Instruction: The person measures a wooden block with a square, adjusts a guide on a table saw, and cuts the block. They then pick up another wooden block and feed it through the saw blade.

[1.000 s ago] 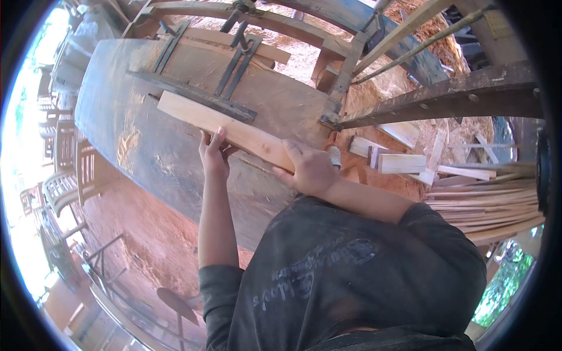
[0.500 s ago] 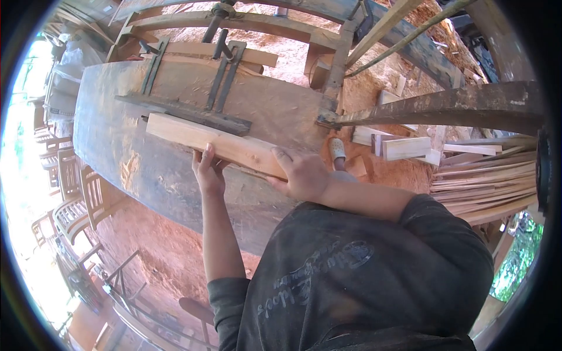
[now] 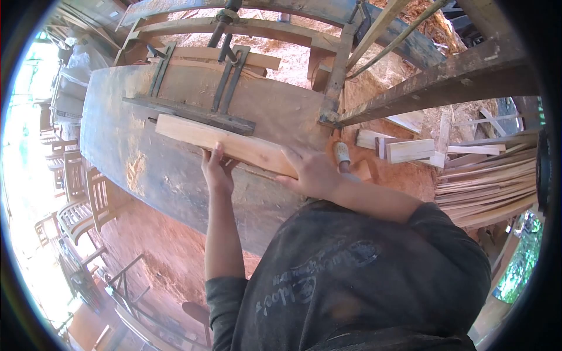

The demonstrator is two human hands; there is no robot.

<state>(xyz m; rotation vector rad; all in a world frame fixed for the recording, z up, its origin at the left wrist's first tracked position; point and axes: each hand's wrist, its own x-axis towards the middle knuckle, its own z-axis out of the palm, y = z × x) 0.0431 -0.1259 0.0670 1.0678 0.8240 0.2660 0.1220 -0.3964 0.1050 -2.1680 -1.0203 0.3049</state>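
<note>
A pale wooden board lies along the dark straight fence on the worn work table. My left hand grips its near side around the middle, thumb against the wood and the other fingers partly hidden below. Around the board's right end is my right hand, closed on it with some fingers on top. A small dark metal piece shows just past the board's left end. Two slotted metal arms run back from the fence, with a dark clamp handle on one of them.
A wooden frame beam juts in at right. Offcuts and a stack of thin strips lie on the sawdust-covered floor. Wooden chairs stand to the left. Wood shavings are scattered on the table.
The whole view has shifted slightly right. Against the fence, the board keeps nearly the same place, and both hands still hold it. My right hand's fingers have shifted a little on the board's end.
</note>
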